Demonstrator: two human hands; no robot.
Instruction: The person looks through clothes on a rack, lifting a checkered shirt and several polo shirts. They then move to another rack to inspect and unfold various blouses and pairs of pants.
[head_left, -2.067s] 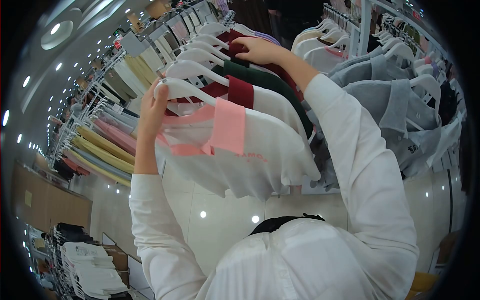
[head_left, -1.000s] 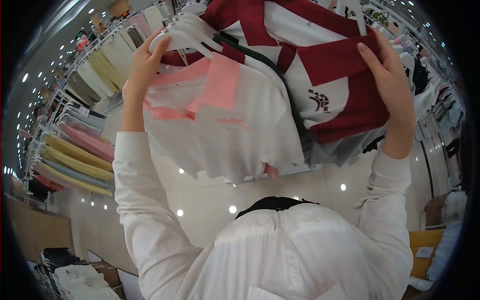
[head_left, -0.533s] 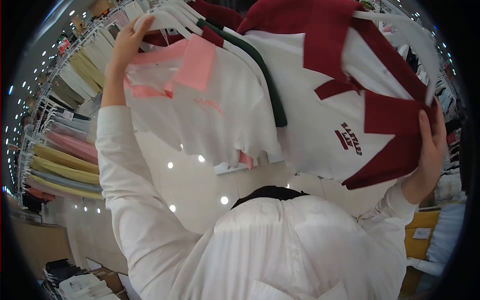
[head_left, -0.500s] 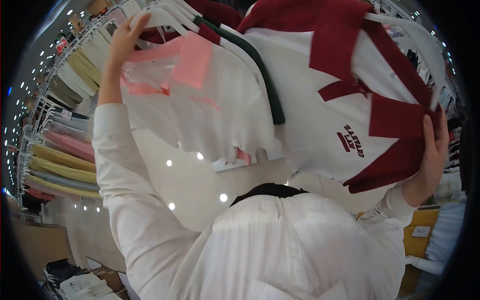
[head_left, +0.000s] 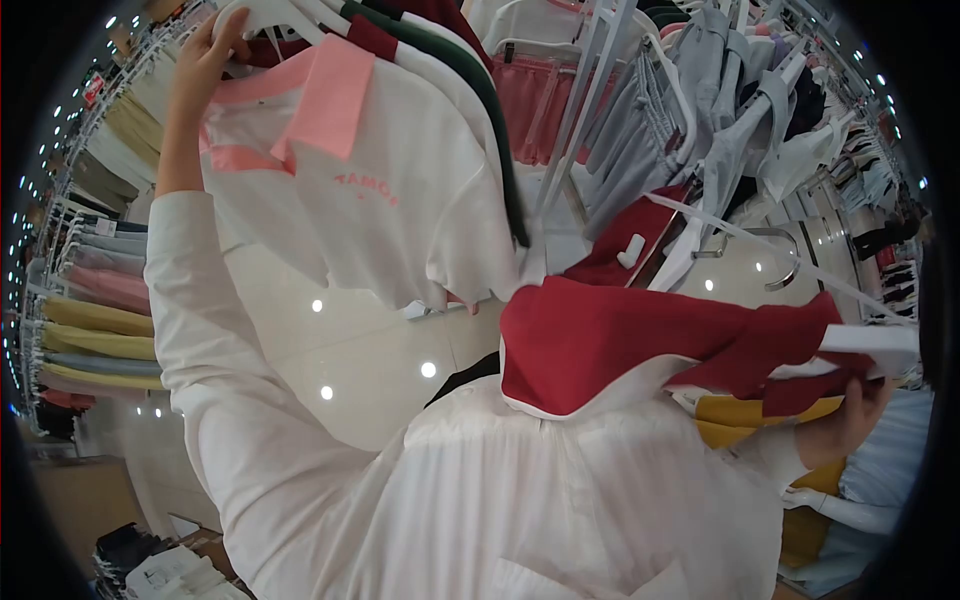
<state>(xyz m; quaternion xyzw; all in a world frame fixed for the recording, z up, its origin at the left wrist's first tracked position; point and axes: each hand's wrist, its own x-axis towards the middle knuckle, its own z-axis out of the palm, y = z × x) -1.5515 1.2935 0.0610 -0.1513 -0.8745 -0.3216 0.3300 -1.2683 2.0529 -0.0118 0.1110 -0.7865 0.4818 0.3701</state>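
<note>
Soft, light and floppy, the red-and-white shirt (head_left: 620, 340) droops low by the chest, right hand (head_left: 848, 420) fingers closed on its cloth, better carried by its stiff hanger (head_left: 695, 255); left hand (head_left: 205, 55) fingers clasp the pink-collared shirt (head_left: 350, 190).

On white shirt (head_left: 440, 150) with pink collar — pink chest print (head_left: 367, 190) reads "TAMO…", last letters unclear. Small red sign (head_left: 95, 88) at far upper left — too small to read. No other lettering legible.
</note>
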